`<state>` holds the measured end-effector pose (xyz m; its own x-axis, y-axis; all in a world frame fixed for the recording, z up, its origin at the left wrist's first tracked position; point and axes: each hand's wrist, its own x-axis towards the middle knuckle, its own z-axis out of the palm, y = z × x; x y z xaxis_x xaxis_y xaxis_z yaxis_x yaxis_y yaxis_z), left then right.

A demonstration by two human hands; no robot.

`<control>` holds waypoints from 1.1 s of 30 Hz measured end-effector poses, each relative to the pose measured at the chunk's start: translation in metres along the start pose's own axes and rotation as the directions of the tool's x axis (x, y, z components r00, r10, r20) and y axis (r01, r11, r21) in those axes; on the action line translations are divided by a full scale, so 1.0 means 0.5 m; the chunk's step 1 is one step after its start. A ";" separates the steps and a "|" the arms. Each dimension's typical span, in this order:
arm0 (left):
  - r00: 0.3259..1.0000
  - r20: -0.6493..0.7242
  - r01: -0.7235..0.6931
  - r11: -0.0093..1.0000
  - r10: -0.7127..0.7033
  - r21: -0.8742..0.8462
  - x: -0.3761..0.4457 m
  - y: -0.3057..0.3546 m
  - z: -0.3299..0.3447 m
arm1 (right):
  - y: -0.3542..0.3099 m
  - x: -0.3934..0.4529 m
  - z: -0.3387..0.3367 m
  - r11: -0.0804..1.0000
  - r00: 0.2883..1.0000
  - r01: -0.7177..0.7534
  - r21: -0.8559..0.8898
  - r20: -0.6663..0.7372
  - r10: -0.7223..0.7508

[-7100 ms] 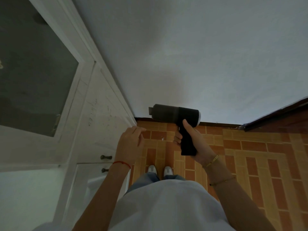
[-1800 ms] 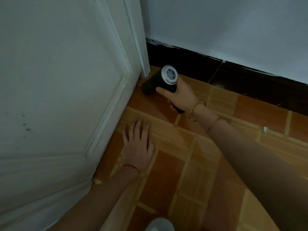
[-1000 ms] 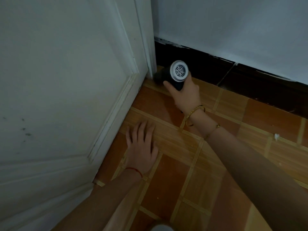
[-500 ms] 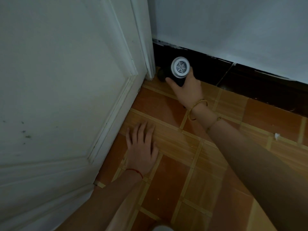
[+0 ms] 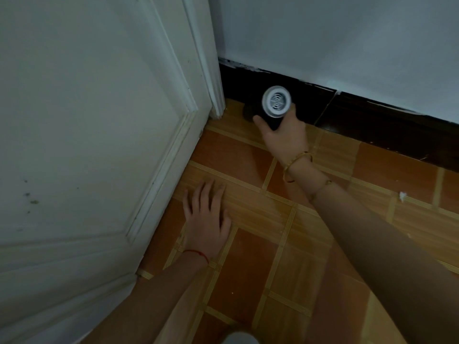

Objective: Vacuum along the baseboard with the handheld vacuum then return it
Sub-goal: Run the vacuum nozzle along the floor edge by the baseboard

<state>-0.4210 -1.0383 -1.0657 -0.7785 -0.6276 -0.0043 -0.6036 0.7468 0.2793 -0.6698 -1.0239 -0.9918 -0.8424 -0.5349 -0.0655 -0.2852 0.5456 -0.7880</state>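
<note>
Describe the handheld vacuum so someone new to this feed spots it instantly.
Start at the white panelled door on the left and follow the black baseboard rightward from the door frame. Just past the corner, the right hand grips a dark, stubby handheld vacuum against the floor's orange tiles. Its round pale-grey vented end cap faces the camera, the only bright circle there.

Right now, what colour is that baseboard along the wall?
Black or very dark, the baseboard shows best in the head view.
</note>
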 end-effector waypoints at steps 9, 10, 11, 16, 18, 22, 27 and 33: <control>1.000 -0.007 -0.005 1.000 0.005 -0.014 -0.001 -0.003 0.002 | 0.053 -0.016 -0.059 0.997 0.993 -0.071 -0.035 -0.096 0.067; 1.000 -0.006 -0.004 1.000 0.004 -0.015 -0.002 -0.003 0.002 | 0.069 -0.025 -0.079 0.996 0.990 -0.083 -0.043 -0.122 0.077; 1.000 -0.007 -0.003 1.000 0.002 -0.013 -0.002 -0.003 0.002 | 0.083 -0.034 -0.097 0.994 0.985 -0.095 -0.051 -0.148 0.086; 1.000 -0.011 -0.004 1.000 0.004 -0.008 -0.004 -0.001 0.002 | 0.106 -0.074 -0.136 0.985 0.963 -0.147 -0.089 -0.239 0.123; 1.000 -0.013 -0.010 1.000 0.010 -0.005 -0.005 -0.002 0.002 | 0.101 -0.070 -0.132 0.990 0.983 -0.132 -0.043 -0.135 0.125; 1.000 -0.016 -0.010 1.000 0.010 -0.005 -0.005 -0.001 0.001 | 0.092 -0.060 -0.149 0.994 0.994 -0.105 0.008 -0.012 0.105; 1.000 -0.010 -0.004 1.000 0.004 -0.001 -0.006 -0.001 0.003 | 0.124 -0.100 -0.198 0.977 0.977 -0.170 -0.131 -0.149 0.150; 1.000 -0.011 -0.006 1.000 0.006 0.006 -0.006 0.000 0.009 | 0.087 -0.180 -0.269 0.982 0.919 -0.133 -0.136 0.354 0.174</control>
<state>-0.4195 -1.0354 -1.0697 -0.7802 -0.6255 0.0084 -0.5999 0.7519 0.2736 -0.6677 -0.8653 -0.9378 -0.6621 -0.6250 -0.4136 -0.2300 0.6947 -0.6816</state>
